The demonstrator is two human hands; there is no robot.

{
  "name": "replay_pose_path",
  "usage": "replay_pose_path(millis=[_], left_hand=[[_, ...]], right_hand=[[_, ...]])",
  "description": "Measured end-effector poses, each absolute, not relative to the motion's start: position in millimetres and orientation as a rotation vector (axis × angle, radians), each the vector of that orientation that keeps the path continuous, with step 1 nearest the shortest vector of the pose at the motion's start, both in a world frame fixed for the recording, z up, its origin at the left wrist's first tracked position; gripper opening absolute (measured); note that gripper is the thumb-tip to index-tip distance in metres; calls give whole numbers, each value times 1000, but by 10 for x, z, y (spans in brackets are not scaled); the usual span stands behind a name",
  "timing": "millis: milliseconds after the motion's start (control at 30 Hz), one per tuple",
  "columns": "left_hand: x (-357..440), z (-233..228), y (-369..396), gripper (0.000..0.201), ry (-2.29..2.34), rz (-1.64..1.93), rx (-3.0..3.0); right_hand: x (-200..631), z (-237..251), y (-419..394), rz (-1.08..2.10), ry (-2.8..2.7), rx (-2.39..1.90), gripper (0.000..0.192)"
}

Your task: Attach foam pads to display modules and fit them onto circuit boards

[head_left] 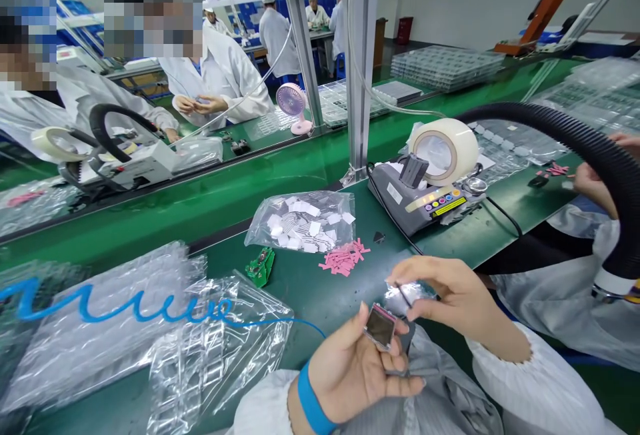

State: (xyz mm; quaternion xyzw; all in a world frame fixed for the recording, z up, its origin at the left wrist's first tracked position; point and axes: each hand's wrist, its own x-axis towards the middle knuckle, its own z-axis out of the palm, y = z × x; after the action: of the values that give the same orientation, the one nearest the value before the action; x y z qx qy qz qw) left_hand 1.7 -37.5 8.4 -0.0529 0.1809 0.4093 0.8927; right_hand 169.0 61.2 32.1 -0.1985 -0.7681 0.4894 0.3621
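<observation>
My left hand (357, 372), with a blue band (314, 398) at the wrist, holds a small square display module (381, 326) between thumb and fingers. The module has a dark face, a clear rim and a pink strip along its upper edge. Just to the right, my right hand (450, 292) pinches a thin dark strip-like piece (404, 296) between thumb and forefinger, apart from the module; its exact kind is unclear. Beyond my hands lie a pile of pink strips (344, 257), a plastic bag of white pieces (305, 222) and a green circuit board (261, 267).
A grey tape dispenser (400, 198) with a large roll (463, 148) stands beyond my right hand. Stacked clear trays (115, 308) and a coiled blue cord (150, 308) lie left. A black hose (550, 122) arches at right, near a co-worker's hand (593, 185).
</observation>
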Motion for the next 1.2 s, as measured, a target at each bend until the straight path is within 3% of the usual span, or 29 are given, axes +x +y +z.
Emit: replay_pose_path(millis=[133, 433, 567, 733, 933, 1200], left_hand=[[32, 65, -393, 47, 392, 821, -119], [29, 71, -413, 40, 357, 857, -93], [35, 132, -426, 40, 367, 926, 23], [44, 222, -442, 33, 490, 1131, 160], [59, 303, -469, 41, 619, 1166, 260], [83, 339, -457, 36, 573, 1215, 299]], right_hand=[[1610, 430, 652, 1044, -2266, -199, 16], [1472, 438, 595, 890, -2285, -51, 13], [1468, 536, 457, 848, -2360, -131, 10], [1491, 642, 207, 652, -2398, -392, 22], [1435, 616, 35, 632, -2206, -518, 1], [1428, 602, 80, 561, -2148, -463, 13]])
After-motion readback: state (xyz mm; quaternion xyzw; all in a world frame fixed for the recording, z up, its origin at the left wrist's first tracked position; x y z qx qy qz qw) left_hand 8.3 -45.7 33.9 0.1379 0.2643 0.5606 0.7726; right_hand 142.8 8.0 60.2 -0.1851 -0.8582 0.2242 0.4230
